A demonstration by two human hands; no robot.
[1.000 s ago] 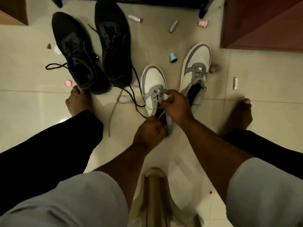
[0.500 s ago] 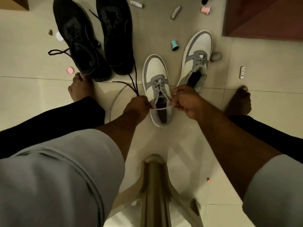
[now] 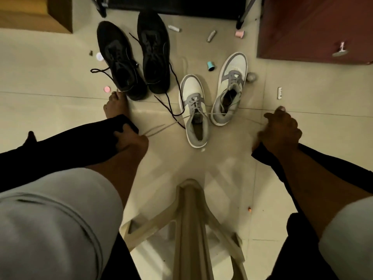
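Left hand (image 3: 129,138) and right hand (image 3: 280,131): fingers curled round taut flat grey lace (image 3: 161,127); uneven pull risks tipping the grey-and-white low-top sneaker (image 3: 191,87).

The glossy tiled floor (image 3: 40,110) carries two black sneakers (image 3: 121,61) side by side. Right of them stand the nearer grey-and-white sneaker (image 3: 191,87), its grey lace (image 3: 157,129) drawn sideways, and the farther grey-and-white sneaker (image 3: 234,77). A teal thread spool (image 3: 211,66), a pink thread spool (image 3: 240,33) and a plastic stool (image 3: 188,219) also stand there.
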